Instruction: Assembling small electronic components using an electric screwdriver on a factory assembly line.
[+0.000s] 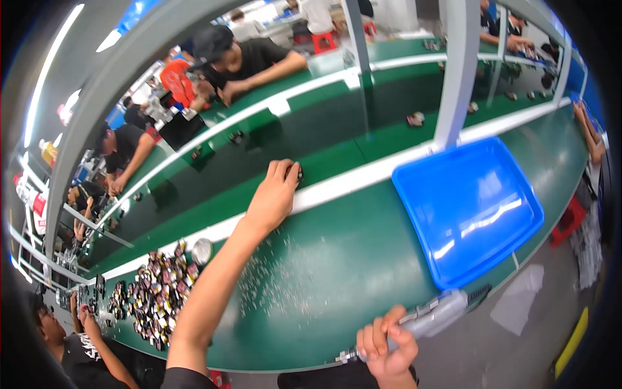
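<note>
left hand (275,194) stretched way out across the green bench (337,272), fingers pinched round a small dark part (299,174) right at the white strip (363,178) that edges the dark conveyor belt (272,149). so: grasping that part, sitting just on the belt side of the strip. too small to tell what it is exactly.

right hand (387,343) down at the near edge of the bench, clenched tight round a grey electric screwdriver (414,324), held roughly flat, metal tip pointing left, body + cord end pointing right toward the blue tray (466,207).

other stuff round there:
- scatter of tiny silvery screws (285,272) on the bench btw the left forearm and the screwdriver, well spread out
- heap of small dark/red/yellow parts (159,292) on the left of the forearm, w/ a small round metal tin (202,250) just beside the top of the heap
- blue tray on the right, shallow, sitting close to the bench's near edge, near a grey upright post (457,71)
- few more small parts on the belt further along, e.g. one near the post (414,118)

ppl all around: person in black w/ a cap (233,61) leaning on the far side of the belt, another in black (126,152) further left, one more at lower left (78,343) w/ hands near the heap's end, and an arm (586,129) on the bench at far right.
</note>
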Demonstrator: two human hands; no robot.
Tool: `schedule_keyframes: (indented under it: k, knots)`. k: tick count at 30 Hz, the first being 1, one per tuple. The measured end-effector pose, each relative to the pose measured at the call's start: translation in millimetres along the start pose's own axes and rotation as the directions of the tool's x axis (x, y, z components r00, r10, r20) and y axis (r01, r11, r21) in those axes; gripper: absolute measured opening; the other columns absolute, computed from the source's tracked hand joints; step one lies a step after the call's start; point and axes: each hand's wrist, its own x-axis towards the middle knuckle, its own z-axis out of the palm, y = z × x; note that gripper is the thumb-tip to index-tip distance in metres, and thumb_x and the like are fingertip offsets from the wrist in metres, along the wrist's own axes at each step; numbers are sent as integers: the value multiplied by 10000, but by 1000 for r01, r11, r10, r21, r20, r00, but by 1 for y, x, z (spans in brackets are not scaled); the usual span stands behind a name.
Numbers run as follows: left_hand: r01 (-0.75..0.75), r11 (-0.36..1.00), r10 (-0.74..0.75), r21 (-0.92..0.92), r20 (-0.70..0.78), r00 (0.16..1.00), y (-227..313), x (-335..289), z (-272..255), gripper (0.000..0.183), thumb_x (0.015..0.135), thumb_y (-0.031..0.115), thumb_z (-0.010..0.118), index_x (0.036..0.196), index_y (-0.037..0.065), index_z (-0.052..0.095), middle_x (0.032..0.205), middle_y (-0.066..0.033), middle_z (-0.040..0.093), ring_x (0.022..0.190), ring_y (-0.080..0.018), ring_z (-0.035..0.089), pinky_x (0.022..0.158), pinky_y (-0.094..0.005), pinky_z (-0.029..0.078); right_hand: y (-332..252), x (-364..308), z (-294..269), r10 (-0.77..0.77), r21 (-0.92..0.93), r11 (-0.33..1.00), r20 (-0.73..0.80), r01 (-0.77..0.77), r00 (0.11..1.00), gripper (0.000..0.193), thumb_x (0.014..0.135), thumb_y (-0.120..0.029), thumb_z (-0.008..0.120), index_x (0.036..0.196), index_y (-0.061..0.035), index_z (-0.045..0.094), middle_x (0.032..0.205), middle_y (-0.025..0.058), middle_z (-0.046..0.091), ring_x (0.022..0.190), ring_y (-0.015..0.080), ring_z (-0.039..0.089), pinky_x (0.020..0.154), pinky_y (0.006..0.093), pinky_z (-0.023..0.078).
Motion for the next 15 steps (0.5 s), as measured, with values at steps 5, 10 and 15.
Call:
schedule_keyframes:
  k: [5, 10, 15]
  knots:
    - [-216, 923, 260, -317, 101, 960, 113, -72, -57, 580, 663, -104, 581, 1232, -78, 470, 1161, -214, 490, 1048, -395, 515, 912, -448, 452, -9, -3, -5, 62, 26, 998, -3, -62, 998, 117, 861, -182, 461, 854, -65, 456, 482, 16, 356, 391, 146, 371, 467, 321, 379]
    - [-239, 879, 345, -413, 205, 916, 172, -150, -88, 538, 609, -78, 594, 1143, -120, 555, 1219, -223, 520, 1034, -366, 548, 825, -393, 517, -13, -33, -6, 68, 55, 996, 29, -69, 997, 101, 869, -153, 456, 868, -54, 474, 488, 19, 399, 395, 142, 397, 472, 317, 405]
    - [-117, 857, 255, -501, 216, 942, 184, -168, -89, 514, 630, -68, 614, 1138, -108, 554, 1243, -204, 525, 1002, -344, 553, 789, -386, 523, -3, -57, -6, 55, 43, 998, -65, -52, 996, 108, 877, -156, 448, 871, -52, 479, 486, 16, 391, 392, 145, 388, 476, 312, 403]
